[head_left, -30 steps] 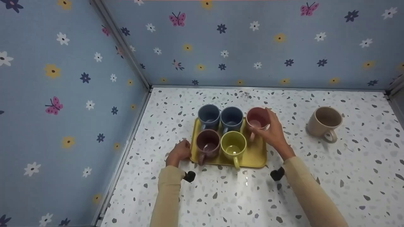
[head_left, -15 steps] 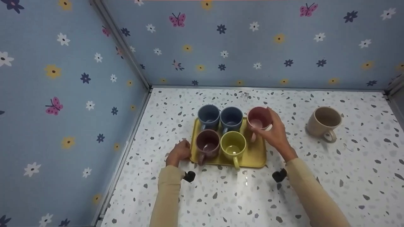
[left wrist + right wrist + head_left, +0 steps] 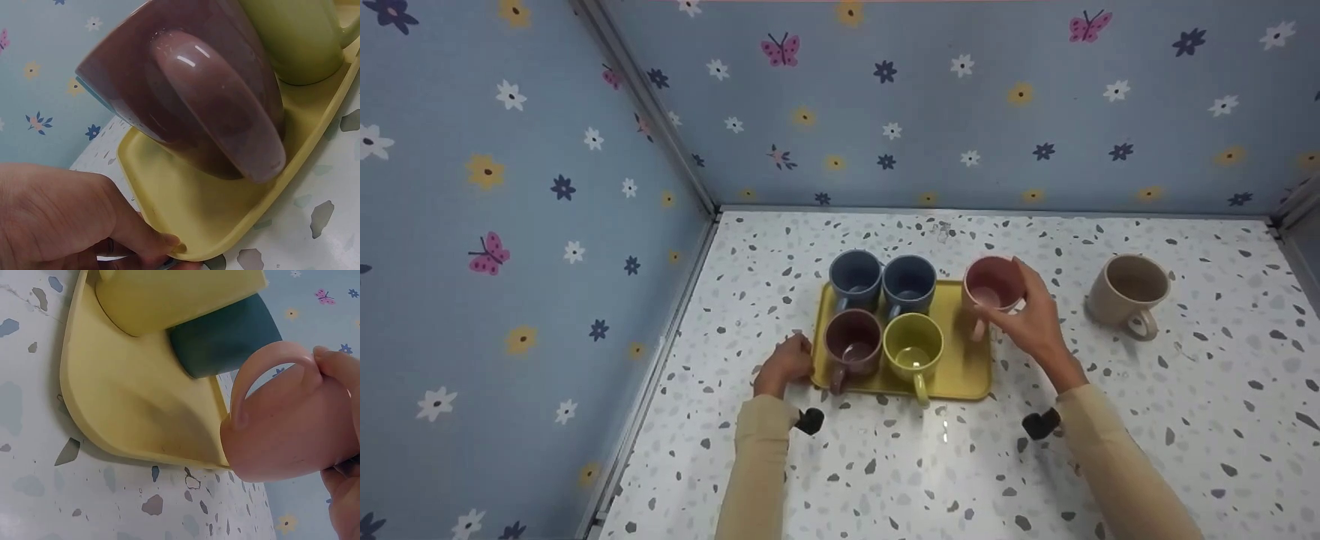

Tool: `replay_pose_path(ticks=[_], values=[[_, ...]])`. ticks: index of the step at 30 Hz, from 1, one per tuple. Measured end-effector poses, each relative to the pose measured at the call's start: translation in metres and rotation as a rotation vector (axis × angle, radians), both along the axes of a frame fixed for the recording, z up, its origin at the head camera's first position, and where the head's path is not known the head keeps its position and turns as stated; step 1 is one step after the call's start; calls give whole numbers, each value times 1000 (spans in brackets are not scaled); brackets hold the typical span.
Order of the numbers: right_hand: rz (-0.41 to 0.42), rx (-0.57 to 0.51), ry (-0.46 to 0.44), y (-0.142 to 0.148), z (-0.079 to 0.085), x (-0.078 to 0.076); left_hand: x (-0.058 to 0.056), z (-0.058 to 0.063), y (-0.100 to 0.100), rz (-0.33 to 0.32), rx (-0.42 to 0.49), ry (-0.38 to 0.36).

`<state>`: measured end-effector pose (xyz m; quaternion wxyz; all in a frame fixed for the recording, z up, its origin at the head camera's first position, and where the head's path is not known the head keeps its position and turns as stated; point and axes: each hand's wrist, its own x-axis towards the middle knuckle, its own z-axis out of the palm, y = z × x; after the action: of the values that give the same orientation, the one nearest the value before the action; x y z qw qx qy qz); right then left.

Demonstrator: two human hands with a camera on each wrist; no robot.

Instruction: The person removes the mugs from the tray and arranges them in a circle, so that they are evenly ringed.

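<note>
A yellow tray (image 3: 960, 375) lies on the table with a maroon mug (image 3: 185, 95), a yellow-green mug (image 3: 913, 345) and two blue mugs (image 3: 855, 277) standing on it. My left hand (image 3: 786, 362) pinches the tray's near left corner, the thumb (image 3: 163, 242) over the rim and the other fingers below. With my right hand (image 3: 1035, 315) I grip a pink mug (image 3: 292, 422) around its body. That mug is raised over the tray's right rim, apart from the tray floor, its handle pointing toward me.
A beige mug (image 3: 1129, 292) stands on the speckled table (image 3: 885, 480) to the right of the tray. Blue flowered panels (image 3: 930, 112) rise behind the table and along its left side.
My right hand has carried the pink mug to the right, away from the blue mugs and toward the tray's right edge. The left hand and the tray have stayed in place.
</note>
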<state>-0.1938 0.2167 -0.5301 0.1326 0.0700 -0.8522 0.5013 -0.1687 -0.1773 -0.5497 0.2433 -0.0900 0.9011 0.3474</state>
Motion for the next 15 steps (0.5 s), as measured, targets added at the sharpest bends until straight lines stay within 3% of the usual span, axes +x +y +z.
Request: replay_pose_path(ticks=[15], values=[[-50,29,-23,22,6,16,-2,0,-1,-14,10,-14]])
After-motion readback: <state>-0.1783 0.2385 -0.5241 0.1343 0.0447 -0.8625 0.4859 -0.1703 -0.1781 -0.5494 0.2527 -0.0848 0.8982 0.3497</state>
